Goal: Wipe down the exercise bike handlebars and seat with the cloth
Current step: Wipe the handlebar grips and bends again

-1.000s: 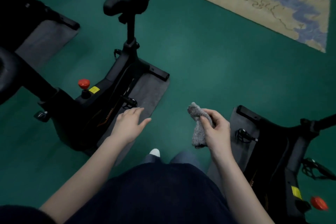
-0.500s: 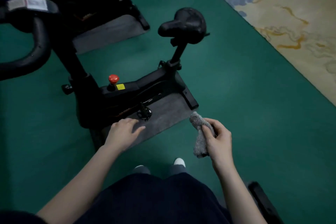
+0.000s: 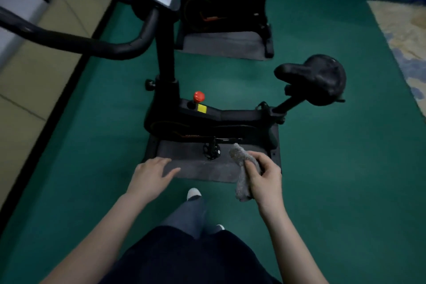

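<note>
**Cloth in hand, bike not yet touched**

The green floor [image 3: 334, 203] fills most of the room, with a pale patterned rug [image 3: 405, 37] along its far right edge. A black bike [image 3: 207, 120] stands side-on in front of the person, front end to the left and back end to the right. A second bike [image 3: 226, 9] stands farther off behind it. Each is parked on its own grey mat [image 3: 191, 170].

The near bike's handlebars [image 3: 92, 45] sweep out to the far left, high up and close to the camera, with a pale tag strapped on at the stem. Its seat [image 3: 315, 78] sits on a slanted post at the right, well apart from both hands.

The left hand [image 3: 149, 175] is released, fingers straight and spread loosely, held out over the mat's near left corner. I cannot tell whether it touches anything. The right hand [image 3: 265, 175] is held over the mat's near right corner. It pinches the grey cloth [image 3: 242, 189], which is bunched up, one end poking above the fingers and the rest hanging below.

A pedal [image 3: 211, 150] sits just left of the cloth's top end. A red knob [image 3: 199, 96] stands on the frame, with a yellow label [image 3: 201, 108] just beside it. One white shoe [image 3: 193, 193] points toward the mat.
</note>
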### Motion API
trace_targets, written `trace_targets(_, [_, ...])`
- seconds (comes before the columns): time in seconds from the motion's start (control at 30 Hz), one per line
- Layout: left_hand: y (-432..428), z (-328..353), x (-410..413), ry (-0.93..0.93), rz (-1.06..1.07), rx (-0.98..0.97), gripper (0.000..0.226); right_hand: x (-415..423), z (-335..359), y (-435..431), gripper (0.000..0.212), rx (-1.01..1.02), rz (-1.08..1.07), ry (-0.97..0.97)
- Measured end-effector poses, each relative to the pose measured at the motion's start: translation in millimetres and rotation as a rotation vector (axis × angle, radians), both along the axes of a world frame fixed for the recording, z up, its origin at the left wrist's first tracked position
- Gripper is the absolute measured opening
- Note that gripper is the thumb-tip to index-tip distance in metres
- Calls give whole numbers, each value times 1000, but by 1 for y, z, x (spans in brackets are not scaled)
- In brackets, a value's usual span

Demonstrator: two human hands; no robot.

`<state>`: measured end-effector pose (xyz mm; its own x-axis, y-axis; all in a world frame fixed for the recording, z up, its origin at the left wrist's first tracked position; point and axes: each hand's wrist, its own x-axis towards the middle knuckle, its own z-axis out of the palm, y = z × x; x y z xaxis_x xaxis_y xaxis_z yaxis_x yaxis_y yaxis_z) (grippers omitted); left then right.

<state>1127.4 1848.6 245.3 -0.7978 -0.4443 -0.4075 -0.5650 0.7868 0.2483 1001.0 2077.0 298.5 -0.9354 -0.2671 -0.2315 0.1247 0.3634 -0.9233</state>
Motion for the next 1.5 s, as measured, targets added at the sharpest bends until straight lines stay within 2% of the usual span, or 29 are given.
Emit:
trace_targets(0.47, [-60,-14,-31,27,262,104,64,-76,5,-102,25,33,263,11])
trace_targets(0.67, [-74,-13,-19,47,448,92,64,-93,13,-144,28,4,426,5])
trace_targets(0.83, [-86,-7,-21,76,623,70,64,-116,35,-189,24,-62,570,56])
trace_targets(1.1, [-94,9,-53,203,927,18,64,-158,86,-245,24,-220,916,125])
trace_targets(1.3, [-98,25,-76,305,1061,-43,61,-190,113,-266,29,-355,1019,113])
trace_targets(1.43, [-96,40,-82,361,1139,-119,58,-205,127,-283,21,-432,1070,115])
trace_targets(1.5, [-99,50,-83,382,1176,-147,58,-204,131,-296,24,-441,1116,126])
